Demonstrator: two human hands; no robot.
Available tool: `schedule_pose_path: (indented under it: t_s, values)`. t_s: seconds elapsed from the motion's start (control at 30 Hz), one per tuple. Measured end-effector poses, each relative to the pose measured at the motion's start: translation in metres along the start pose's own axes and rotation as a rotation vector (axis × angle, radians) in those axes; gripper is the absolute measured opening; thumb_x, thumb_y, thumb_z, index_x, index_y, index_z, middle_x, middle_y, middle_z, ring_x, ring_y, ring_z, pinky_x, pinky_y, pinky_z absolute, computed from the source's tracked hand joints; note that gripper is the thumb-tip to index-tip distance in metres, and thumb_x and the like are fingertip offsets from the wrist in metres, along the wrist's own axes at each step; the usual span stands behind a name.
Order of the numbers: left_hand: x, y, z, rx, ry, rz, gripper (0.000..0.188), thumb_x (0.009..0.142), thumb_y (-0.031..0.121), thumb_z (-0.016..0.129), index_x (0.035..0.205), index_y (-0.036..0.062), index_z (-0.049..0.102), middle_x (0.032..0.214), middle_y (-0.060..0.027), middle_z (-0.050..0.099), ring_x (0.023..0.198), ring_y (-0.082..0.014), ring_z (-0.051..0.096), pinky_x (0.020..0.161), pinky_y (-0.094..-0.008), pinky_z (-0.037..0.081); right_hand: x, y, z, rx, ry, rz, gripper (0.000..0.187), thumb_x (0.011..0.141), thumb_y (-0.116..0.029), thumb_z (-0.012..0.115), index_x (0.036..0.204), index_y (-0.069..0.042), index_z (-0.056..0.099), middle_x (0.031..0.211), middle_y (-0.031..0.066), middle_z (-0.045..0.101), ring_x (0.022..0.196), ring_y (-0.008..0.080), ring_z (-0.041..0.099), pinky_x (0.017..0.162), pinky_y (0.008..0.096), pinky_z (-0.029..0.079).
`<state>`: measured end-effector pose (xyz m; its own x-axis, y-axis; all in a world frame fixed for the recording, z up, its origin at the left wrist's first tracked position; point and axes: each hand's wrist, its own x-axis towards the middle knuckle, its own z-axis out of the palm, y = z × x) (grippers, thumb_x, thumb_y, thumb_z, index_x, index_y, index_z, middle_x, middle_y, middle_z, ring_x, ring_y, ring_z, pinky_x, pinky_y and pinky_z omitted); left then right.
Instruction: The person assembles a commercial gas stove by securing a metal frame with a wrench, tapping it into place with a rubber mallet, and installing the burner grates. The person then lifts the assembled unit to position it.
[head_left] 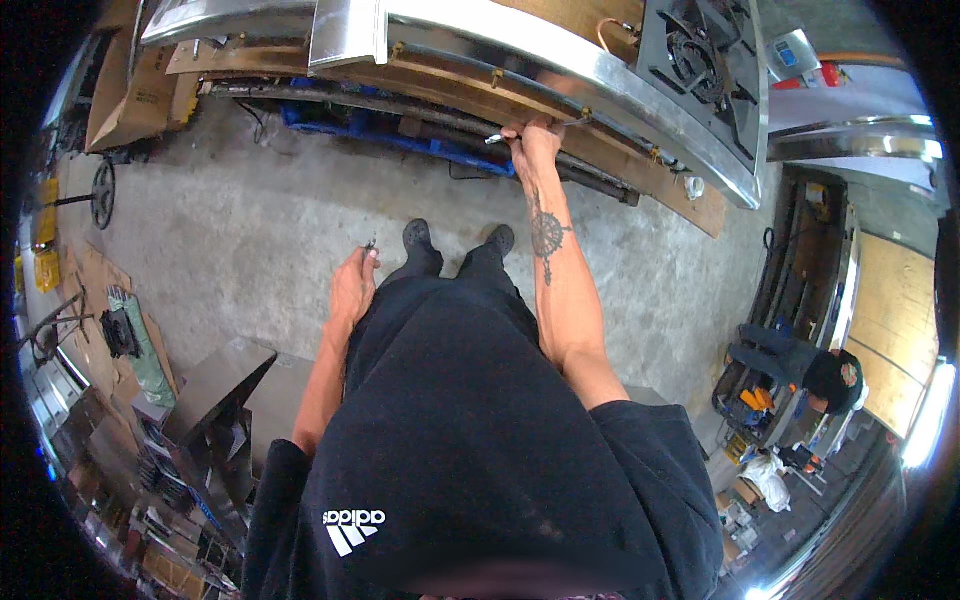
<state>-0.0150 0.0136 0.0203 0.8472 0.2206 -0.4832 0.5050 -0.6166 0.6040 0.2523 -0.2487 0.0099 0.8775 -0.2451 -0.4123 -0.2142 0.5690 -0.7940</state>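
My right hand [537, 147] is stretched out to the underside of a stainless steel stove front [570, 75]. It is closed round a small silvery metal piece [493, 140], whose end sticks out on the left; its kind is not clear. Several brass valves [497, 78] line the board below the steel edge, some close to that hand. My left hand [353, 285] hangs low over the floor, with a small dark metal piece [371, 244] pinched between thumb and fingertips. That piece is too small to name.
A black burner grate [697, 62] sits on the stove's right part. Blue framing [350, 124] and dark pipes [610, 184] run beneath the stove. Bent sheet metal [215, 390] stands at lower left, near flattened cardboard [105, 260]. Another person [832, 382] works at a bench on the right.
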Motion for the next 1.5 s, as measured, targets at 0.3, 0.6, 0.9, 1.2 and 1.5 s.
schedule_pose_path:
  t_s: [0.3,0.6,0.9,1.2,1.5]
  values:
    - [0.003,-0.019,-0.007,-0.026,0.070,0.080,0.038,0.109,0.030,0.047,0.104,-0.0021,0.065,0.096,-0.0217,0.073,0.093,-0.0439,0.068,0.081,-0.0495,0.051,0.006,0.001,-0.003,0.027,-0.051,-0.033,0.022,0.112,-0.016,0.043,0.130,-0.011,0.031,0.098,0.0137,0.052,0.063,0.0207,0.048,0.051,0.0384,0.040]
    - [0.023,-0.008,-0.009,-0.040,0.011,0.120,0.038,0.110,0.032,0.046,0.104,0.0003,0.066,0.096,-0.0198,0.074,0.094,-0.0417,0.070,0.082,-0.0484,0.052,0.020,-0.003,0.020,0.413,0.062,0.077,0.020,0.107,-0.016,0.053,0.126,-0.011,0.054,0.113,0.0078,0.061,0.088,0.0234,0.058,0.075,0.0480,0.057]
    - [0.054,0.027,0.002,-0.086,0.024,0.244,0.042,0.109,0.039,0.047,0.102,0.0028,0.068,0.085,-0.0190,0.071,0.076,-0.0365,0.065,0.072,-0.0450,0.049,-0.016,-0.016,-0.021,0.215,0.498,-0.025,0.023,0.103,-0.018,0.046,0.125,-0.010,0.048,0.095,0.0037,0.058,0.067,0.0153,0.051,0.050,0.0300,0.038]
    - [0.030,0.033,0.012,-0.085,-0.039,0.200,0.043,0.109,0.037,0.050,0.102,-0.0008,0.070,0.080,-0.0179,0.071,0.069,-0.0318,0.065,0.068,-0.0434,0.049,0.032,-0.052,-0.040,0.193,0.378,-0.012,0.019,0.096,-0.027,0.074,0.093,-0.012,0.062,0.075,-0.0002,0.057,0.055,0.0109,0.043,0.048,0.0305,0.030]
    - [0.014,0.018,0.017,-0.117,-0.002,0.163,0.044,0.107,0.038,0.051,0.101,-0.0011,0.069,0.084,-0.0191,0.072,0.072,-0.0305,0.066,0.071,-0.0434,0.050,0.040,-0.059,-0.043,0.159,0.348,0.001,0.016,0.094,-0.027,0.074,0.092,-0.016,0.063,0.080,-0.0015,0.061,0.057,0.0118,0.043,0.049,0.0302,0.031]
